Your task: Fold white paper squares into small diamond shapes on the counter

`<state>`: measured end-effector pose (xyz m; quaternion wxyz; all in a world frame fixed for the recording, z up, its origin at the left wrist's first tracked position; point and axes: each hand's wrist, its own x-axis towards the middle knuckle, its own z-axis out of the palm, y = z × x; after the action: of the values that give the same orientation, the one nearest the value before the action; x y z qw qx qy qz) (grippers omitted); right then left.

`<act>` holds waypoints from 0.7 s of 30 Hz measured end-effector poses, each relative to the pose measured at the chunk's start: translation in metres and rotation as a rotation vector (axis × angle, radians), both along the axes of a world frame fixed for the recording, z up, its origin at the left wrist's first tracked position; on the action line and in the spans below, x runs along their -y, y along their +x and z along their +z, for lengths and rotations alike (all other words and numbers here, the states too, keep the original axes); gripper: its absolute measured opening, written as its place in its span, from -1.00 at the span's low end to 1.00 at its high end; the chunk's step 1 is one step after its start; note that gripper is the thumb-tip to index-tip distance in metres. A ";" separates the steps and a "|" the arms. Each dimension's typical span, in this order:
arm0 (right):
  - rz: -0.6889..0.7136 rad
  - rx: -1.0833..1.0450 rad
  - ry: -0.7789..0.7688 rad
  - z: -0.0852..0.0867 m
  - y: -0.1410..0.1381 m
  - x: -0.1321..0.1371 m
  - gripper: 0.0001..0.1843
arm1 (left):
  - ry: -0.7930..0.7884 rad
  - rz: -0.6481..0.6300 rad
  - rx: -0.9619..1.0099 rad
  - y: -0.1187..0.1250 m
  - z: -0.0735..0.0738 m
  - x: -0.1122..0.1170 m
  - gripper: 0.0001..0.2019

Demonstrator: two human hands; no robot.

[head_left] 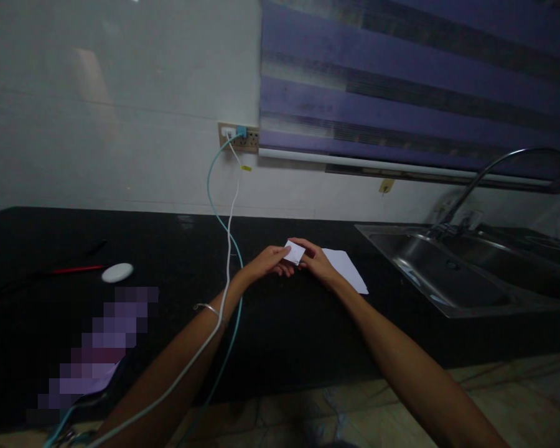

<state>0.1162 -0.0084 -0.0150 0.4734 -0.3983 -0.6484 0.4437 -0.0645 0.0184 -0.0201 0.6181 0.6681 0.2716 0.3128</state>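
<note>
Both my hands meet over the black counter (177,261), pinching a small folded white paper (295,252) between them. My left hand (267,261) grips its left edge with thumb and fingers closed. My right hand (316,261) holds the right side, fingers curled round it. A larger white sheet (348,269) lies flat on the counter just behind and right of my right hand. A thin bangle (208,307) circles my left wrist.
A steel sink (429,267) with a curved tap (518,158) sits at the right. A white cable (230,211) and a teal cable (213,186) hang from a wall socket (238,137) across my left arm. A red pen (72,269) and a white oval object (117,272) lie at the left.
</note>
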 end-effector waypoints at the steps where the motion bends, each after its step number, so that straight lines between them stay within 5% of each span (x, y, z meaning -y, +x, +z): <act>1: 0.005 0.010 0.022 0.000 0.000 0.000 -0.53 | -0.001 -0.020 -0.003 0.000 0.001 0.001 -0.49; 14: -0.024 -0.067 0.129 -0.006 -0.002 -0.008 -0.73 | 0.173 0.154 -0.023 -0.001 0.007 0.007 -0.71; 21: -0.060 -0.017 0.069 -0.004 -0.002 -0.006 -0.82 | 0.347 0.086 -0.105 -0.008 0.010 0.010 -0.61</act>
<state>0.1139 -0.0025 -0.0192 0.5055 -0.3975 -0.6468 0.4101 -0.0723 0.0088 -0.0102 0.4646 0.7679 0.2740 0.3456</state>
